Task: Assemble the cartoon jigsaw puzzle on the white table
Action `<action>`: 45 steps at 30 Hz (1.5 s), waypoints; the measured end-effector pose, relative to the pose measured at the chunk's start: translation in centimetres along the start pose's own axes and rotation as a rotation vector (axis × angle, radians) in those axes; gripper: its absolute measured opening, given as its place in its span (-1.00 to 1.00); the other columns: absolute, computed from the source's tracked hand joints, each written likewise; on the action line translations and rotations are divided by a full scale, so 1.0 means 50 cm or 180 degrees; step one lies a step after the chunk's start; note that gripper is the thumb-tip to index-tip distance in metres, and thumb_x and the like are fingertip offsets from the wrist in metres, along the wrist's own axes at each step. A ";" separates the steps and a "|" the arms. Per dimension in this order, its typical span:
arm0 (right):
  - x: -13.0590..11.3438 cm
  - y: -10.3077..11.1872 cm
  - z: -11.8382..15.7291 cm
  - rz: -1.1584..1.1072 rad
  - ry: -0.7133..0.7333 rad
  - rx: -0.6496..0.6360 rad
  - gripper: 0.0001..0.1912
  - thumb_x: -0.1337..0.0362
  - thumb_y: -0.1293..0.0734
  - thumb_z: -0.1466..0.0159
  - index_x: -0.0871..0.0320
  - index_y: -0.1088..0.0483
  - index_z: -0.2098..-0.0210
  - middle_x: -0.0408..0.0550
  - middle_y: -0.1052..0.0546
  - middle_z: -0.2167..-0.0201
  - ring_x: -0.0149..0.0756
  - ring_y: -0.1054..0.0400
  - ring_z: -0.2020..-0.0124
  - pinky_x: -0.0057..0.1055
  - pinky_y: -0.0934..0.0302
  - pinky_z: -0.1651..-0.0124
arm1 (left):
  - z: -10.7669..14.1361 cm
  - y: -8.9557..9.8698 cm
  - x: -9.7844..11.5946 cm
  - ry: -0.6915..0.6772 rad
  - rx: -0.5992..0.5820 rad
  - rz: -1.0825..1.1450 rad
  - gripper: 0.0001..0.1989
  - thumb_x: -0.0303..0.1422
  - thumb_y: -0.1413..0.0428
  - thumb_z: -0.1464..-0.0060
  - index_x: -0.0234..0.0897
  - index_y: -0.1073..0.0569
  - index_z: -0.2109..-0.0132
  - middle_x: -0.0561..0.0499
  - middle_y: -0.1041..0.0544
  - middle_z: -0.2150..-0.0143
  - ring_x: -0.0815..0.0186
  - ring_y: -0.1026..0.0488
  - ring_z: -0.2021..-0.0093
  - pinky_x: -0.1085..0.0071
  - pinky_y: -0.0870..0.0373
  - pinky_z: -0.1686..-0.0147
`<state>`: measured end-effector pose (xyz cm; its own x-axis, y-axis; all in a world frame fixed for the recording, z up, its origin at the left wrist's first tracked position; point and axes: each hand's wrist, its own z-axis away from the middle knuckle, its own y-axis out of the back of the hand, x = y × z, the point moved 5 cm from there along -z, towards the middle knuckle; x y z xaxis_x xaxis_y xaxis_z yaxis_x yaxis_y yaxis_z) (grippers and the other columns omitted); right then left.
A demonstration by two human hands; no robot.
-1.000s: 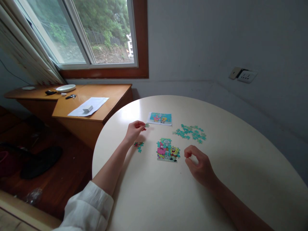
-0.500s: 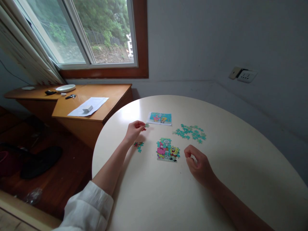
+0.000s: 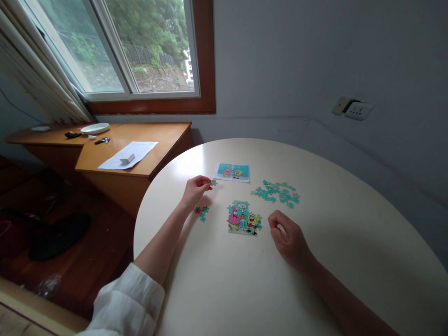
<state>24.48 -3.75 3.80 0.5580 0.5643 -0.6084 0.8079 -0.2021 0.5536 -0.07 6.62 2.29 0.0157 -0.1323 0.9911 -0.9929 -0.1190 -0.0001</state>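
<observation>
Between thumb and fingertips, my left hand [image 3: 196,190] pinches a pale green puzzle piece [image 3: 213,182], close to the lower left corner of a picture sheet [image 3: 232,172] with cartoon figures. Below that hand lies a small group of loose pieces [image 3: 202,213]. A partly joined jigsaw puzzle [image 3: 243,219] with pink, grey-green and yellow cartoon characters lies flat in front of me. Just right of it rests my right hand [image 3: 289,238], fingers curled in; whether anything is inside them is hidden. Beyond it spreads a pile of teal puzzle pieces [image 3: 276,192].
Everything lies on a round white table [image 3: 224,289]. To the left stands a wooden desk [image 3: 168,140] bearing a white dish [image 3: 95,128], paper [image 3: 143,151] and a small white box [image 3: 127,158]. A wall with a socket [image 3: 359,110] borders the table's far right.
</observation>
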 end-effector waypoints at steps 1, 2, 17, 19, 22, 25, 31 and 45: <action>-0.001 0.001 0.000 0.0000 0.0005 0.0004 -0.81 0.50 -0.06 0.00 0.09 0.03 0.59 -0.24 -0.10 0.64 -0.45 -0.01 0.61 -0.51 0.01 0.54 | 0.000 0.000 0.000 -0.0003 0.0000 -0.0002 -0.90 -0.42 -0.17 0.24 -0.36 -0.43 0.47 0.04 -0.46 0.54 0.40 -0.42 0.53 0.42 -0.33 0.41; -0.002 0.002 -0.001 -0.0001 0.0005 0.0003 -0.82 0.50 -0.07 0.00 0.10 0.03 0.59 -0.24 -0.10 0.64 -0.45 -0.02 0.61 -0.51 0.00 0.54 | 0.000 0.000 0.001 -0.0006 0.0000 -0.0003 -0.90 -0.42 -0.17 0.24 -0.36 -0.43 0.47 0.04 -0.47 0.54 0.40 -0.42 0.53 0.42 -0.33 0.41; 0.000 0.002 -0.001 0.0073 -0.0053 0.0035 -0.81 0.50 -0.12 0.03 0.10 -0.01 0.58 -0.24 -0.14 0.62 -0.44 -0.08 0.58 -0.50 -0.04 0.50 | 0.001 0.001 0.001 -0.0006 0.0016 -0.0011 -0.89 -0.41 -0.16 0.25 -0.36 -0.42 0.47 0.04 -0.46 0.53 0.39 -0.42 0.51 0.41 -0.33 0.40; -0.001 0.001 -0.001 0.0095 -0.0032 0.0025 -0.81 0.50 -0.13 0.02 0.10 -0.01 0.57 -0.24 -0.14 0.62 -0.44 -0.08 0.57 -0.50 -0.05 0.50 | 0.001 0.001 0.002 -0.0020 0.0013 -0.0008 -0.89 -0.42 -0.16 0.25 -0.36 -0.42 0.47 0.03 -0.46 0.53 0.39 -0.42 0.51 0.41 -0.33 0.39; -0.002 0.002 -0.002 0.0099 0.0008 0.0041 -0.81 0.50 -0.13 0.02 0.10 -0.02 0.57 -0.24 -0.15 0.62 -0.44 -0.09 0.58 -0.51 -0.05 0.50 | 0.001 0.000 0.003 -0.0023 0.0004 -0.0014 -0.89 -0.42 -0.17 0.25 -0.36 -0.42 0.47 0.03 -0.46 0.54 0.39 -0.42 0.51 0.40 -0.33 0.40; -0.002 0.001 -0.001 0.0093 0.0042 0.0057 -0.81 0.50 -0.13 0.01 0.10 -0.03 0.57 -0.23 -0.15 0.62 -0.44 -0.09 0.58 -0.51 -0.05 0.50 | 0.002 0.000 0.004 -0.0023 0.0008 -0.0015 -0.90 -0.42 -0.17 0.25 -0.36 -0.42 0.47 0.04 -0.46 0.55 0.39 -0.41 0.52 0.40 -0.34 0.40; 0.002 -0.001 0.000 0.0121 0.0003 0.0042 -0.83 0.49 -0.14 0.00 0.11 -0.05 0.56 -0.23 -0.17 0.61 -0.44 -0.11 0.57 -0.51 -0.06 0.49 | 0.002 -0.001 0.005 -0.0022 -0.0008 -0.0026 -0.89 -0.42 -0.17 0.25 -0.37 -0.42 0.47 0.03 -0.46 0.54 0.40 -0.41 0.52 0.42 -0.33 0.40; 0.010 -0.004 0.003 -0.0002 -0.0193 0.0066 -0.85 0.46 -0.16 -0.02 0.10 -0.08 0.51 -0.23 -0.19 0.59 -0.45 -0.13 0.56 -0.51 -0.11 0.47 | 0.003 -0.001 0.008 -0.0081 -0.0003 0.0001 -0.88 -0.42 -0.17 0.28 -0.34 -0.40 0.47 0.07 -0.44 0.57 0.40 -0.40 0.53 0.42 -0.32 0.41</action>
<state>24.64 -3.53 3.30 0.5675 0.5149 -0.6425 0.8117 -0.2187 0.5416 0.02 6.44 2.66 0.0184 -0.1574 0.9874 -0.9930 -0.1181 -0.0003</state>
